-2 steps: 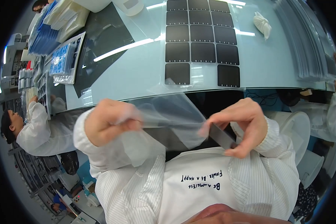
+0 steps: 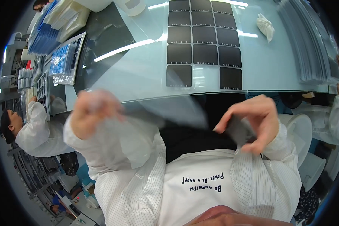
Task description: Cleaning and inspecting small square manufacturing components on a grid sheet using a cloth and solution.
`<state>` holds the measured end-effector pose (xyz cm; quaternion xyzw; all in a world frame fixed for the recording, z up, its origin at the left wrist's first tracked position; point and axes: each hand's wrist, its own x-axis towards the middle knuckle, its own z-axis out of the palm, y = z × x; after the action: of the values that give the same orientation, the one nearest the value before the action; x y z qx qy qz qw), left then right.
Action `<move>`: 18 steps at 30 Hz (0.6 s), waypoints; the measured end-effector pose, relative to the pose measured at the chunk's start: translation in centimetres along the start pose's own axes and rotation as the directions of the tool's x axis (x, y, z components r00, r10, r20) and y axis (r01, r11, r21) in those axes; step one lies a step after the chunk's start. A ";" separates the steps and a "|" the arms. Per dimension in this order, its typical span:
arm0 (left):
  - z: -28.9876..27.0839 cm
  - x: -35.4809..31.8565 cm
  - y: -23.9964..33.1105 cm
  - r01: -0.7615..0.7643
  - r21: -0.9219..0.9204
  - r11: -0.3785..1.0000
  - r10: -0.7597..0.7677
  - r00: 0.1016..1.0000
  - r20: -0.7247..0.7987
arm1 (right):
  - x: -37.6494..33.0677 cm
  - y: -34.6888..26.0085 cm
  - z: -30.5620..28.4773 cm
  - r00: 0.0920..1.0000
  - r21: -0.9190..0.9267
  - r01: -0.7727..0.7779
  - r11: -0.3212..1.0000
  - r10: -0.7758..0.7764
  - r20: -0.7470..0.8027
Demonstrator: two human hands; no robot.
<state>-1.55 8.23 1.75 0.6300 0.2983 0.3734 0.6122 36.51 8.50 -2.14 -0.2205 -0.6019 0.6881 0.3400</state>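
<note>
A pale blue glass table (image 2: 139,71) stretched out ahead. Far on it lay dark square tiles (image 2: 203,41) in neat rows. A small white crumpled cloth (image 2: 265,25) sat to their right. Thin grey sheets (image 2: 309,45) were piled at the far right. On the left, a person in a white coat (image 2: 34,132) worked beside blue trays (image 2: 62,60).
</note>
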 end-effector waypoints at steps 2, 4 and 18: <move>-2.4 -1.2 1.9 0.096 0.208 0.973 -0.001 0.910 -0.415 | -0.4 -0.2 -1.2 0.988 -0.107 0.004 0.994 -0.021 -0.155; -6.4 -1.0 1.7 0.052 0.286 0.957 0.083 0.894 -0.441 | -0.5 -0.2 -2.0 0.963 -0.377 -0.035 0.926 -0.070 -0.261; -12.6 0.6 -3.6 0.558 0.725 0.404 0.698 0.325 -0.638 | 4.7 3.0 0.7 0.934 -0.974 0.008 0.228 -0.349 -0.074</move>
<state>-11.47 15.85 -2.09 0.5157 0.7011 0.4641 -0.1648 32.25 11.32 -4.49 -0.4040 -0.8622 0.0929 0.2912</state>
